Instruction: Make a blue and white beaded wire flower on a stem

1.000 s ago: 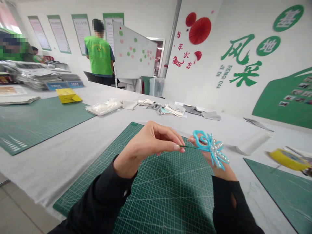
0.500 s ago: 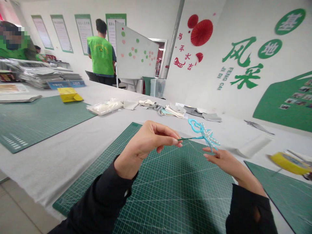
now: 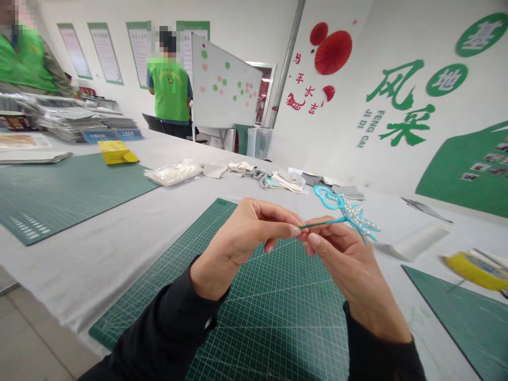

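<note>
A light-blue craft flower (image 3: 351,214) with loop-shaped petals and rows of white pearl beads is held above the cutting mat, its thin stem lying nearly level. My left hand (image 3: 254,233) pinches the green-wrapped end of that stem between thumb and fingers. Close against those fingertips, my right hand (image 3: 341,254) has its thumb and fingers drawn together at the stem, with the blossom just above and beyond its knuckles. Exactly how the right fingertips meet the stem is partly hidden. Beneath both hands lies the green gridded cutting mat (image 3: 270,323).
A second cutting mat (image 3: 79,185) lies left with a yellow box (image 3: 117,152); a third mat (image 3: 464,317) lies right, near a yellow roll (image 3: 476,270). Fabric pieces (image 3: 288,180) and a plastic bag (image 3: 172,173) line the far side. Two people in green vests (image 3: 170,90) stand beyond.
My right hand has moved left from beneath the blossom to the stem, beside my left fingertips. The flower has shifted slightly right in view. The person at far left appears more upright.
</note>
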A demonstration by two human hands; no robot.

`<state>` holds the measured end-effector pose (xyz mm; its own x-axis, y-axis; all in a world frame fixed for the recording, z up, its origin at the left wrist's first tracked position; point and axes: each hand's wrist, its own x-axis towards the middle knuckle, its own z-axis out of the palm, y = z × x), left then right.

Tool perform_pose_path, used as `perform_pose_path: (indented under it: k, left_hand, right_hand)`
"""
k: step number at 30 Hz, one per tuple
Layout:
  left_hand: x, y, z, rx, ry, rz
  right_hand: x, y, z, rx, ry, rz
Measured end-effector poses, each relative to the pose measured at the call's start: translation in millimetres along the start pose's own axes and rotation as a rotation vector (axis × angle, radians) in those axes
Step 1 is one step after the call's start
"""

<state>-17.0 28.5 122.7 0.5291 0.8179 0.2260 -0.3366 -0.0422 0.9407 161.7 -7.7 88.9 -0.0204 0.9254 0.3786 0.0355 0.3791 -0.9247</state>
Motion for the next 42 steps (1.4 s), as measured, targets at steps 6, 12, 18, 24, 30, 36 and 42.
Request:
perform_pose_path:
  k: [6, 12, 18, 24, 30, 36, 42]
  left_hand:
    - [-2, 1, 3.1, -0.033, 0.026, 0.018]
    - [-4, 3, 7.2, -0.001, 0.001, 0.04]
    - [-5, -1, 11.5, 0.003, -0.024, 0.022]
    - [-5, -4, 16.7, 0.026, -0.076, -0.085]
    - [-6, -9, 17.9, 0.034, -0.129, -0.124]
    - [-6, -8, 19.0, 0.035, -0.105, -0.089]
    - [-6, -5, 18.6, 0.04, -0.065, -0.052]
  right_hand:
    - [2, 4, 2, 0.073, 0.021, -0.04]
    - [7, 6, 5, 0.226, -0.023, -0.061]
    - [8, 5, 4, 0.29, 0.014, -0.046]
    - [7, -1, 6, 0.215, 0.013, -0.076]
    - [4, -4, 2, 0.107, -0.005, -0.163]
    - [4, -5, 2, 0.118, 0.04, -0.125]
    - [7, -2, 2, 0.145, 0.118, -0.12]
